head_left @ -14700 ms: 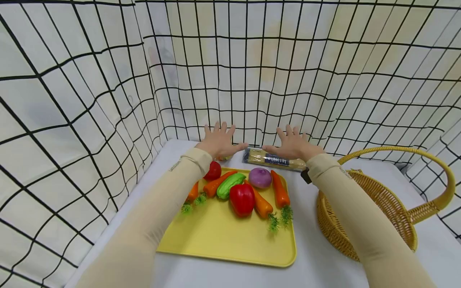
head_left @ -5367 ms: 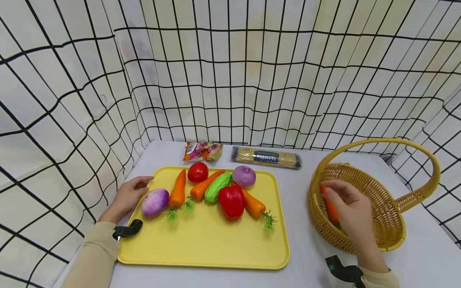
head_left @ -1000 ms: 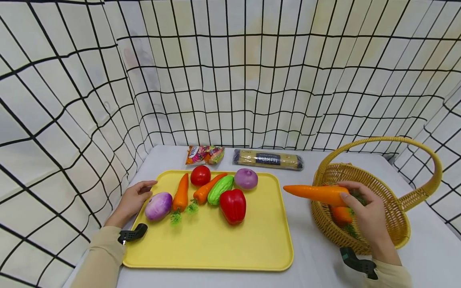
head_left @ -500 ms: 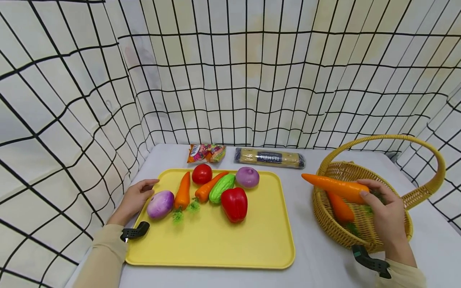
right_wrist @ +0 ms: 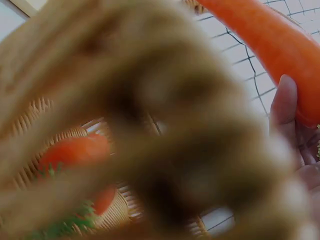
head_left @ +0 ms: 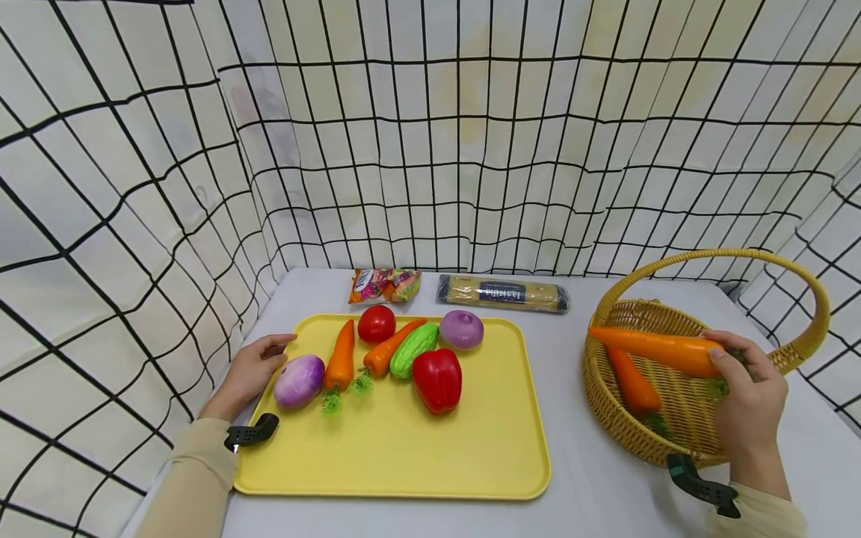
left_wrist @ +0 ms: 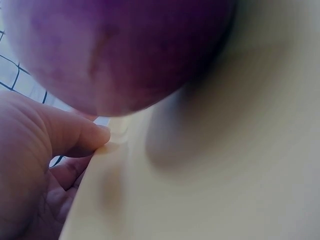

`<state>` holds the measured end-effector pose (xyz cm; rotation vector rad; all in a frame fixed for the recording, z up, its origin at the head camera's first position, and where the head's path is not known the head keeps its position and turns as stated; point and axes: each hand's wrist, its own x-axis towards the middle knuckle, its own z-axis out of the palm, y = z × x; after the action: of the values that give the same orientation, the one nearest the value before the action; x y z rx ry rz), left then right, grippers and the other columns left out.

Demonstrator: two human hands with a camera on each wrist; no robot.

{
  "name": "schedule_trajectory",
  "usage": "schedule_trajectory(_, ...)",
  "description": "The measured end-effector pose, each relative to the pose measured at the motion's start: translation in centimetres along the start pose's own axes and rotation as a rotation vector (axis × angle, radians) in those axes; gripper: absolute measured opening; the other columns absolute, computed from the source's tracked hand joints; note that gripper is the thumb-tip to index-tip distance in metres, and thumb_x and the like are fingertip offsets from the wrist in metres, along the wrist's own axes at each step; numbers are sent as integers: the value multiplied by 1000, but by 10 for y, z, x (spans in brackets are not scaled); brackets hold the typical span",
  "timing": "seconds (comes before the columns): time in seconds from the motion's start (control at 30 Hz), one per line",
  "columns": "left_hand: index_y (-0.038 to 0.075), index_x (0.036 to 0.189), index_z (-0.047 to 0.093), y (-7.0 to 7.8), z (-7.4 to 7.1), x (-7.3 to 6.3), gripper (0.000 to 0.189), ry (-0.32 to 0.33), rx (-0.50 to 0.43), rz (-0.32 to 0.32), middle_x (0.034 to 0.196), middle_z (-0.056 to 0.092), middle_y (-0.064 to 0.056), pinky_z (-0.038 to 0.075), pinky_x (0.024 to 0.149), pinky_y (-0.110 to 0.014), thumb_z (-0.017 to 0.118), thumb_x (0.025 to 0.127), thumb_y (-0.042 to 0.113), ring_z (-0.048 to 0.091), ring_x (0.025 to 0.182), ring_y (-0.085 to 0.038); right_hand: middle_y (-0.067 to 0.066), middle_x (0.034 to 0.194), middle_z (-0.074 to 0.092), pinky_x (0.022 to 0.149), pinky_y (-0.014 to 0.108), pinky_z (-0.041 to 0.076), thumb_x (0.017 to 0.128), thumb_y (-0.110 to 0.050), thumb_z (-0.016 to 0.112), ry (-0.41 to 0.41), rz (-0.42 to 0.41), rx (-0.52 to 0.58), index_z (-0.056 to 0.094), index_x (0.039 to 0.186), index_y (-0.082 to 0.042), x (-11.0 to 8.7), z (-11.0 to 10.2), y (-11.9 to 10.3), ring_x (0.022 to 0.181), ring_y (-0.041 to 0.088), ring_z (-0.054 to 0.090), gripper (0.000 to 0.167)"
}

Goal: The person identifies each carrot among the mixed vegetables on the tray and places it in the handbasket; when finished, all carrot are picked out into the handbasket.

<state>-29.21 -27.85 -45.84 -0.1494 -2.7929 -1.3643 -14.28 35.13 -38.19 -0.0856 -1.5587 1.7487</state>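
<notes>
My right hand [head_left: 752, 400] grips an orange carrot [head_left: 662, 351] near its leafy end, holding it lengthwise over the wicker basket [head_left: 608, 430]. Another carrot [head_left: 634, 382] lies inside the basket. In the right wrist view, the thumb presses along the held carrot [right_wrist: 285, 50], while blurred wicker covers much of the frame. My left hand [head_left: 250, 371] holds the left rim of the yellow tray [head_left: 397, 456], its thumb on top of the edge and fingers below. Right by that hand sits a purple eggplant-like vegetable [head_left: 299, 381], which looms large in the left wrist view.
On the tray also lie two carrots [head_left: 340, 359], a tomato [head_left: 377, 323], a green bumpy vegetable [head_left: 414, 350], a red bell pepper [head_left: 437, 381] and a purple onion [head_left: 461, 329]. Behind it are a candy bag [head_left: 385, 285] and a pasta pack [head_left: 503, 293]. The basket's handle [head_left: 817, 314] arches high.
Two carrots have left the tray's right side since the older frames; one lies in the basket. Over the last second my right hand moved the other rightward over the basket. The left hand stayed.
</notes>
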Motion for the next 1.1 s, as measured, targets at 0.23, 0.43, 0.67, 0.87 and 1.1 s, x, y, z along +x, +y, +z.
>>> schedule_trajectory(0.23, 2, 137, 53, -2, 0, -1, 38, -4, -2, -16, 134, 55, -25, 38, 81, -7, 50, 99, 6, 52, 122, -37, 14, 102, 59, 71, 15, 53, 93, 6, 53, 55, 15, 84, 63, 102, 16, 4, -9, 0, 88, 21, 56, 17)
schedule_trajectory(0.43, 0, 136, 54, -2, 0, -1, 37, 4, -8, -1, 133, 55, -26, 38, 80, -6, 51, 99, 5, 53, 122, -38, 12, 100, 60, 73, 14, 52, 93, 6, 52, 142, 11, 60, 65, 101, 14, 8, -13, 1, 91, 21, 54, 18)
schedule_trajectory(0.67, 2, 138, 52, -3, 0, 0, 39, -9, -8, -17, 137, 53, -26, 44, 97, -29, 49, 99, 6, 50, 125, -38, -5, 101, 60, 66, 7, 48, 92, -6, 63, 160, 114, -359, 70, 110, -2, 12, -15, 7, 85, 5, 57, 20)
schedule_trajectory(0.87, 1, 140, 50, -4, -2, -1, 40, -19, -8, -13, 137, 50, -28, 38, 104, -51, 47, 99, 6, 48, 126, -41, -18, 97, 59, 61, 6, 47, 92, -20, 66, 80, 251, -594, 67, 115, -14, 14, -18, 10, 83, -3, 56, 24)
schedule_trajectory(1.1, 2, 140, 50, -3, -1, -2, 40, -23, -10, -20, 138, 50, -27, 39, 103, -49, 47, 100, 6, 48, 126, -40, -7, 110, 58, 67, 11, 40, 91, -39, 66, -11, 335, -796, 64, 124, -12, 14, -25, 17, 95, 5, 48, 43)
